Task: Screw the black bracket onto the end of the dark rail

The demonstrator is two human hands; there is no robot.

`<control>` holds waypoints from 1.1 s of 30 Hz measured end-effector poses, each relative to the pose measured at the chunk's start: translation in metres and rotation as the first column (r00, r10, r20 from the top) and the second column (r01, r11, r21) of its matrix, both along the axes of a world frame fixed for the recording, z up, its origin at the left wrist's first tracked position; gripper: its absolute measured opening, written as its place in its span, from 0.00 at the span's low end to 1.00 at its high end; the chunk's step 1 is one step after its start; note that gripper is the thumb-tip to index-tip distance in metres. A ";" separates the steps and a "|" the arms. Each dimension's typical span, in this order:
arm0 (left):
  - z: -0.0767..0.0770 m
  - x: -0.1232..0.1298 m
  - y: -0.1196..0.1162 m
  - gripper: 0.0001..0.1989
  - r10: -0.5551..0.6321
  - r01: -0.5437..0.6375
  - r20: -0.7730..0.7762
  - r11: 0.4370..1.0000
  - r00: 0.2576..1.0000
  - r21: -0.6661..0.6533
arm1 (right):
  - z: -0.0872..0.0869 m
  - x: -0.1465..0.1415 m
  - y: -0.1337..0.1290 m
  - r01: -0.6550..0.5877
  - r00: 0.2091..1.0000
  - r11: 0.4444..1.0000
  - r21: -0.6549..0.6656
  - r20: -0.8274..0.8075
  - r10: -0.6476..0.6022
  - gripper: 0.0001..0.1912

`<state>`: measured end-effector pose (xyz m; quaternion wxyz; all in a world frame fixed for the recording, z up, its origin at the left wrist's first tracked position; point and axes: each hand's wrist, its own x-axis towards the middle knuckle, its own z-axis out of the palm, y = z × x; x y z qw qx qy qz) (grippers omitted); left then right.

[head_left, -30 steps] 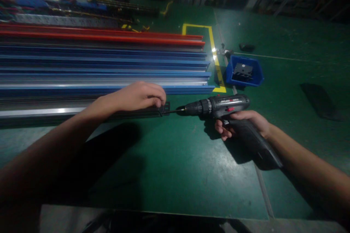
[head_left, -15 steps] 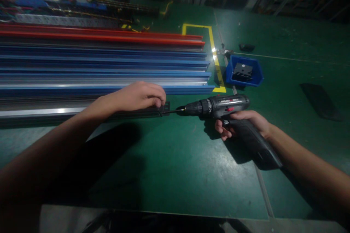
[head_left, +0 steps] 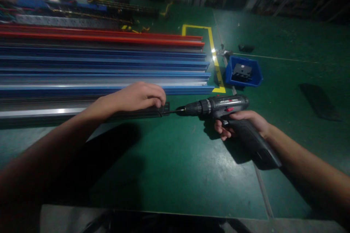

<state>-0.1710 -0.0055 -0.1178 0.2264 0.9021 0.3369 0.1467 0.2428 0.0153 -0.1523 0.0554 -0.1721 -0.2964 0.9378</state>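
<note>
Nothing clearly moves from the earlier frames: both hands and the power drill (head_left: 229, 102) keep their places, the whole view shifting only very slightly. The right hand (head_left: 253, 121) is wrapped around the drill's handle, fingers by the trigger, on the near half of the green surface (head_left: 191, 174). The drill points left, its thin bit (head_left: 175, 111) reaching the slotted black end piece (head_left: 166, 108) at the tip of a dark rail (head_left: 49, 112), the rail nearest the surface's near edge. The left hand (head_left: 139, 96) lies over that rail's end with fingers curled; whether it pinches the piece, I cannot tell. Toward the far edge run blue rails (head_left: 123, 68), then a red rail (head_left: 136, 37). Beyond the blue rails' ends, past yellow tape (head_left: 216, 63), sits a blue bin (head_left: 256, 73) holding dark parts (head_left: 242, 71).
</note>
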 end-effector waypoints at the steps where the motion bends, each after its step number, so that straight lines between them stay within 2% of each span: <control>1: 0.000 0.000 0.000 0.10 -0.001 0.001 -0.001 1.000 1.000 0.001 | 0.000 0.000 0.000 0.001 1.000 1.000 0.004 -0.003 -0.001 0.20; 28: 0.000 0.000 0.000 0.10 0.006 -0.006 0.005 1.000 1.000 -0.001 | 0.002 -0.001 -0.003 0.027 1.000 0.999 -0.021 -0.005 -0.027 0.19; 33: 0.000 0.001 -0.001 0.10 0.013 -0.013 0.009 1.000 1.000 0.003 | 0.000 -0.001 -0.003 0.021 1.000 1.000 0.018 -0.017 -0.020 0.20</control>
